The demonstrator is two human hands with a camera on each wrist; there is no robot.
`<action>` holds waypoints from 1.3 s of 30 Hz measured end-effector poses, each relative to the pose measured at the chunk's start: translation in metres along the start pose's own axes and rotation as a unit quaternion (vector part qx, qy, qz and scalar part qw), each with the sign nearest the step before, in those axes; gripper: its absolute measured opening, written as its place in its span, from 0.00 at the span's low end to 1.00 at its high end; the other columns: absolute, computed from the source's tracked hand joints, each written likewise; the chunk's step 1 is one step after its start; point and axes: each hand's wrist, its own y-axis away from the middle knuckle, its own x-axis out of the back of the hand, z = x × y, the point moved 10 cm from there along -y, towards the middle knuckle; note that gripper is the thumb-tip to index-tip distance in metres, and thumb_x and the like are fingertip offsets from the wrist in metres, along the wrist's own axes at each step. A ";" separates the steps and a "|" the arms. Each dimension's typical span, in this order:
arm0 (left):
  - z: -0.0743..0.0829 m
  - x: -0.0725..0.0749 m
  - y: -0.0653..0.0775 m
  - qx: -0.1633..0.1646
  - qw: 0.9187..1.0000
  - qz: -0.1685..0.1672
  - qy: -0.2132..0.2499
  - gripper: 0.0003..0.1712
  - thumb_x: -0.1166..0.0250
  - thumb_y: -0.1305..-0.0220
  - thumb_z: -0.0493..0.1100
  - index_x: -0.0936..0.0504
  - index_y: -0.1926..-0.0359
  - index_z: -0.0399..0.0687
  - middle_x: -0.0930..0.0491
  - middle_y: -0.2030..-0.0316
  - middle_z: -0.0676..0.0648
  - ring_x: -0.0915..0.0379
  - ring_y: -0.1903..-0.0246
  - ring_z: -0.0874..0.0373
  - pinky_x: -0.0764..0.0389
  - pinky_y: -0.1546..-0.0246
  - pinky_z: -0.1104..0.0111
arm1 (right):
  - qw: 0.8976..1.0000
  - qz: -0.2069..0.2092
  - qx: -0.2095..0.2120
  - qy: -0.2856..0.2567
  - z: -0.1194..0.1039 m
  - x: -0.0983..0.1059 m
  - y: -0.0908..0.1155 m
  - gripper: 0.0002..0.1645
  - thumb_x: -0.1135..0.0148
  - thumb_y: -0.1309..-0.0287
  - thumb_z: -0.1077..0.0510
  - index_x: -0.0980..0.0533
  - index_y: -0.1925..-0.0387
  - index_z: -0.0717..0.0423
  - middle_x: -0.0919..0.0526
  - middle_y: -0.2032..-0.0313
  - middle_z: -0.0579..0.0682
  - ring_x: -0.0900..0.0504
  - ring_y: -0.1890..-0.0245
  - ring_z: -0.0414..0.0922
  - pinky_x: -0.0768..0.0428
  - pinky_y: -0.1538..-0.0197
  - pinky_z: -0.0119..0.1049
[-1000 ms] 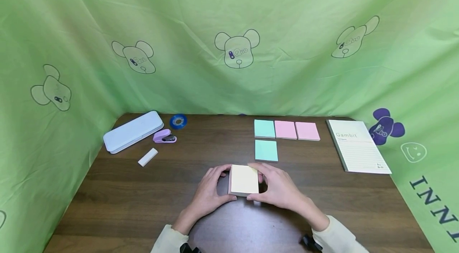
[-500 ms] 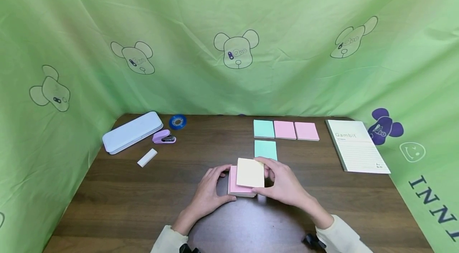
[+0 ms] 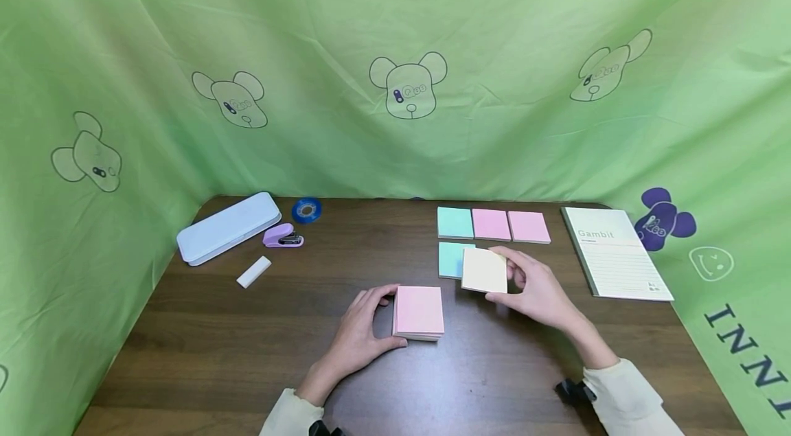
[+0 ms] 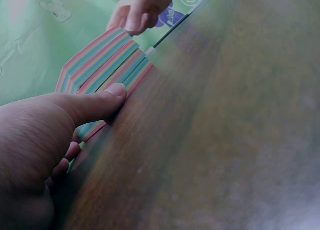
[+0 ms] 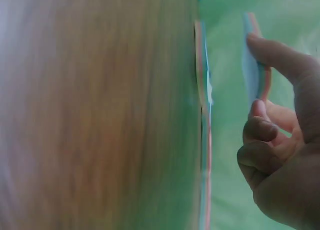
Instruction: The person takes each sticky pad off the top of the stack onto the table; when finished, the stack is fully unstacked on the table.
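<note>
My left hand point(image 3: 361, 333) grips the left side of a stack of sticky note pads point(image 3: 419, 312) with a pink top, thumb at the near edge and fingers at the far side. In the left wrist view, the stack's striped edges show above my thumb. My right hand point(image 3: 537, 292) pinches a pale yellow-topped sticky note pad point(image 3: 484, 270) by its right side, held above the table. It partly covers a teal pad point(image 3: 450, 261). Behind lie another teal pad point(image 3: 454, 222) and two pink pads point(image 3: 491, 224) in a row. The right wrist view is blurred.
A notebook point(image 3: 618, 250) lies at the right edge of the wooden table point(image 3: 247, 353). At the left are a pale blue case point(image 3: 228, 226), a blue tape roll point(image 3: 306, 210), a purple stapler point(image 3: 279, 235) and a small white block point(image 3: 253, 272). Green cloth hangs behind.
My right hand has lifted the yellow-topped pad off the stack and carried it right and away from me, uncovering the pink top. My left hand has stayed at the stack.
</note>
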 end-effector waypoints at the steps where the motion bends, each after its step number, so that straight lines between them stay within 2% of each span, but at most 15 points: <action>1: 0.000 0.000 0.000 -0.001 1.000 0.000 0.000 0.55 0.07 0.52 0.47 0.25 0.24 0.54 0.18 0.33 0.53 0.22 0.40 0.56 0.20 0.38 0.53 | 1.000 -0.003 -0.003 0.002 0.005 0.003 0.000 0.48 0.07 0.56 0.60 0.20 0.32 0.54 0.26 0.65 0.45 0.32 0.72 0.37 0.32 0.68 0.30; 8: 0.000 0.000 0.000 -0.001 1.000 0.000 -0.001 0.55 0.07 0.52 0.48 0.25 0.24 0.54 0.18 0.33 0.53 0.22 0.40 0.56 0.20 0.39 0.52 | 0.999 -0.015 -0.028 0.041 0.037 0.016 0.001 0.46 0.09 0.52 0.57 0.21 0.32 0.58 0.25 0.65 0.45 0.32 0.71 0.37 0.33 0.67 0.31; 13: 0.000 -0.001 0.000 -0.002 1.000 0.000 -0.003 0.55 0.07 0.52 0.48 0.25 0.24 0.54 0.18 0.33 0.53 0.22 0.40 0.56 0.20 0.39 0.53 | 0.996 -0.043 -0.043 0.068 0.050 0.013 0.002 0.47 0.10 0.49 0.54 0.22 0.30 0.60 0.24 0.66 0.44 0.33 0.72 0.36 0.34 0.67 0.33; 18: 0.000 -0.001 0.000 -0.004 1.000 0.001 -0.004 0.56 0.07 0.53 0.48 0.25 0.24 0.54 0.18 0.34 0.53 0.22 0.40 0.56 0.20 0.39 0.53 | 0.992 -0.058 -0.069 0.083 0.058 0.009 0.003 0.54 0.10 0.47 0.52 0.28 0.23 0.61 0.23 0.64 0.44 0.32 0.71 0.36 0.32 0.66 0.34; 25: 0.000 0.000 0.000 -0.001 1.000 0.001 -0.001 0.55 0.07 0.52 0.48 0.25 0.24 0.54 0.18 0.33 0.53 0.22 0.40 0.56 0.20 0.39 0.53 | 0.990 -0.044 -0.096 0.096 0.063 0.011 0.000 0.47 0.11 0.47 0.50 0.24 0.32 0.62 0.21 0.65 0.44 0.29 0.72 0.36 0.29 0.65 0.35; 39: 0.000 0.000 0.000 -0.004 1.000 0.001 -0.002 0.55 0.07 0.53 0.48 0.24 0.24 0.53 0.18 0.33 0.53 0.22 0.40 0.56 0.20 0.39 0.53 | 0.987 -0.049 -0.107 0.110 0.064 0.010 -0.004 0.49 0.13 0.43 0.48 0.25 0.27 0.62 0.22 0.66 0.45 0.28 0.71 0.39 0.29 0.64 0.37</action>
